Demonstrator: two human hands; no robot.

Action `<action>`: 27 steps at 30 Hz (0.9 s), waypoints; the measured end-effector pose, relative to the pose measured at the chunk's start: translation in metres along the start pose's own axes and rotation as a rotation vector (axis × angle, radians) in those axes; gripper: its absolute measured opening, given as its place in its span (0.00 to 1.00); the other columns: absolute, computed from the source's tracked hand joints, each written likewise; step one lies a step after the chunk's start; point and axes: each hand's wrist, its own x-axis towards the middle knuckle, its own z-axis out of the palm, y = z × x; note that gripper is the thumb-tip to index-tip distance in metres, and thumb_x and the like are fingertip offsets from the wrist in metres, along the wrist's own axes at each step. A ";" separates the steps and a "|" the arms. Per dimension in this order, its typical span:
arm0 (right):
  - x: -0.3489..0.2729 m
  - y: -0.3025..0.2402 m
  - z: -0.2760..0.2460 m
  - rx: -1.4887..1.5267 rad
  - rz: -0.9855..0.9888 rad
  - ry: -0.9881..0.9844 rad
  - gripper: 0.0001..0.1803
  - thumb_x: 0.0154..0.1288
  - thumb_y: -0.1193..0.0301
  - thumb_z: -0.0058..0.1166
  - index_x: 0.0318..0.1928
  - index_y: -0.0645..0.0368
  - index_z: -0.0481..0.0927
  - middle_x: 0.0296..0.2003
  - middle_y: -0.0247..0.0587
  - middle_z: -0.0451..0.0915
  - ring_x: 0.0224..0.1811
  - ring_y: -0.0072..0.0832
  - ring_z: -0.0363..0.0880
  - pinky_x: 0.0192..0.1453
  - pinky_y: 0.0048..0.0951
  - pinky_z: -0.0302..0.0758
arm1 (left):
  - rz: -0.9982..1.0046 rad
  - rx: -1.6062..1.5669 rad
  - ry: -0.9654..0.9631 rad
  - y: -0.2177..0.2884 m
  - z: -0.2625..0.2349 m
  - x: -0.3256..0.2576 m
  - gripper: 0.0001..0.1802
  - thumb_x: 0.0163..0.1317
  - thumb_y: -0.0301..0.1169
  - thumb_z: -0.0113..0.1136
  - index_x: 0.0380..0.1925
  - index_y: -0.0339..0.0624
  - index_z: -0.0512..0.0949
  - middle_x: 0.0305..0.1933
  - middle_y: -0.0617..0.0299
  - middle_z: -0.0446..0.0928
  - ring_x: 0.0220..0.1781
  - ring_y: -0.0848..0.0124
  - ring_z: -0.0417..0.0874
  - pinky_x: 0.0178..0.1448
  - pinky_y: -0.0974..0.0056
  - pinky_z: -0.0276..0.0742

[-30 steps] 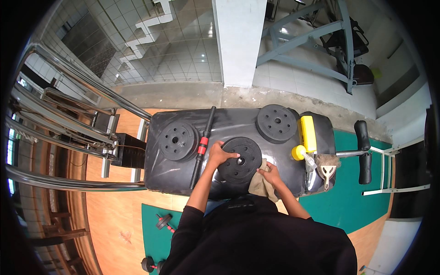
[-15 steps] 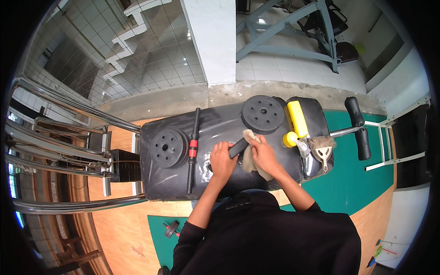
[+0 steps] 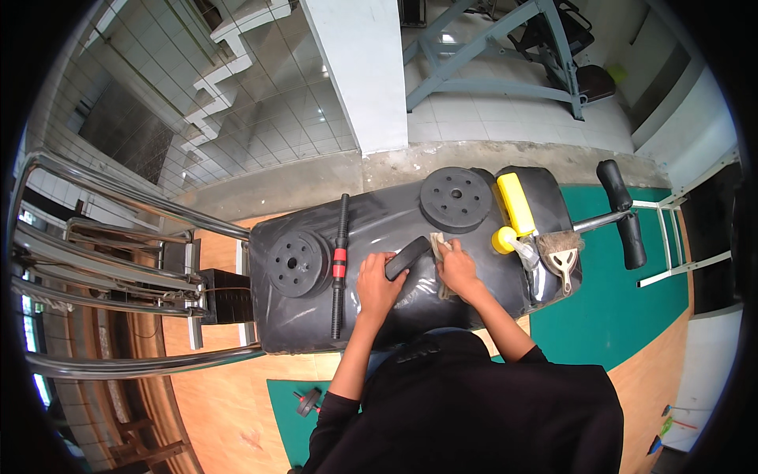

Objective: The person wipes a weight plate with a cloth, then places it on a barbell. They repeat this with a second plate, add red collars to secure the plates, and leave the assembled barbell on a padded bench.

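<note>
No text, number or sign can be read — a faint mark (image 3: 417, 353) shows on the shirt (image 3: 482, 407) near its upper edge, too small and blurred to make out.

On the bench (image 3: 375, 220), bar (image 3: 339, 268) left and brush (image 3: 563, 262) right of the middle weight plate (image 3: 407, 258)

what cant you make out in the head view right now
Head view: the plate's flat faces, as it is turned edge-on in the left hand.
Head view: the cloth's full shape, partly covered by the right hand.
Head view: the floor dumbbell's right end, behind the left sleeve.
Head view: the grey frame's top, cut off by the upper edge.
</note>
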 end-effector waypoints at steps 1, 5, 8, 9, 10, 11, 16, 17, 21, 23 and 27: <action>-0.001 0.003 0.002 -0.096 0.014 -0.032 0.28 0.54 0.68 0.58 0.58 0.51 0.72 0.58 0.53 0.64 0.53 0.51 0.71 0.52 0.48 0.72 | -0.012 -0.007 -0.001 -0.002 -0.001 -0.002 0.22 0.42 0.33 0.73 0.37 0.40 0.77 0.39 0.55 0.78 0.41 0.57 0.80 0.44 0.59 0.75; -0.004 0.015 0.023 -0.173 0.039 -0.003 0.33 0.50 0.64 0.63 0.59 0.51 0.71 0.65 0.56 0.55 0.65 0.52 0.57 0.62 0.53 0.61 | -0.110 -0.048 -0.065 -0.001 -0.007 -0.010 0.21 0.45 0.36 0.73 0.39 0.40 0.79 0.37 0.51 0.82 0.37 0.55 0.84 0.41 0.60 0.78; -0.007 0.013 0.029 -0.131 -0.010 0.110 0.37 0.48 0.63 0.66 0.60 0.52 0.69 0.65 0.55 0.54 0.66 0.52 0.54 0.64 0.52 0.58 | -0.089 -0.108 -0.025 0.000 -0.007 -0.018 0.20 0.46 0.37 0.73 0.38 0.39 0.80 0.34 0.51 0.82 0.36 0.56 0.85 0.39 0.61 0.79; -0.009 0.008 0.030 -0.135 -0.042 0.139 0.38 0.47 0.63 0.66 0.61 0.52 0.68 0.65 0.55 0.55 0.66 0.51 0.54 0.64 0.51 0.58 | -0.085 -0.119 -0.008 -0.002 -0.007 -0.022 0.20 0.46 0.37 0.73 0.39 0.39 0.80 0.34 0.51 0.82 0.36 0.57 0.85 0.39 0.62 0.79; -0.011 0.005 0.029 -0.095 -0.054 0.128 0.38 0.46 0.64 0.67 0.61 0.54 0.68 0.64 0.56 0.56 0.66 0.50 0.54 0.65 0.50 0.58 | -0.081 -0.130 0.009 -0.006 -0.005 -0.027 0.20 0.46 0.37 0.73 0.39 0.39 0.80 0.35 0.51 0.82 0.36 0.57 0.85 0.39 0.62 0.79; -0.013 0.001 0.027 -0.056 -0.068 0.116 0.39 0.46 0.65 0.67 0.61 0.56 0.67 0.63 0.56 0.57 0.66 0.50 0.55 0.65 0.48 0.58 | -0.079 -0.141 0.028 -0.008 -0.004 -0.031 0.20 0.47 0.36 0.73 0.39 0.39 0.81 0.35 0.51 0.82 0.36 0.57 0.85 0.39 0.63 0.79; -0.012 -0.001 0.044 0.213 -0.203 -0.027 0.47 0.40 0.68 0.71 0.62 0.64 0.61 0.59 0.57 0.63 0.62 0.50 0.60 0.66 0.42 0.61 | -0.248 -0.218 0.051 0.001 -0.017 -0.044 0.20 0.47 0.35 0.73 0.39 0.37 0.82 0.33 0.51 0.83 0.34 0.65 0.86 0.39 0.66 0.78; -0.013 -0.003 0.047 0.239 -0.191 -0.129 0.48 0.39 0.69 0.72 0.62 0.65 0.60 0.58 0.58 0.63 0.61 0.51 0.61 0.66 0.41 0.61 | -0.307 -0.246 0.071 0.004 -0.024 -0.046 0.20 0.47 0.35 0.73 0.39 0.37 0.82 0.33 0.52 0.83 0.32 0.68 0.85 0.38 0.67 0.78; -0.012 -0.004 0.058 0.617 -0.361 -0.526 0.52 0.40 0.68 0.74 0.64 0.64 0.56 0.59 0.51 0.65 0.63 0.41 0.64 0.65 0.38 0.63 | -0.629 -0.525 0.171 -0.015 -0.037 -0.082 0.16 0.49 0.31 0.72 0.36 0.33 0.82 0.32 0.59 0.83 0.32 0.75 0.82 0.40 0.69 0.77; -0.017 -0.016 0.050 1.019 -0.213 -0.891 0.48 0.47 0.65 0.72 0.64 0.64 0.57 0.57 0.45 0.68 0.61 0.34 0.66 0.63 0.33 0.65 | -0.786 -0.685 0.261 -0.023 -0.043 -0.106 0.15 0.50 0.30 0.71 0.36 0.33 0.81 0.34 0.59 0.83 0.34 0.74 0.82 0.41 0.69 0.77; -0.030 -0.050 0.052 0.805 -0.088 -0.996 0.40 0.56 0.64 0.66 0.63 0.64 0.59 0.51 0.42 0.74 0.58 0.30 0.70 0.61 0.31 0.69 | -1.003 -0.867 0.421 -0.038 -0.055 -0.149 0.15 0.51 0.30 0.71 0.36 0.32 0.81 0.35 0.58 0.82 0.35 0.74 0.81 0.42 0.70 0.76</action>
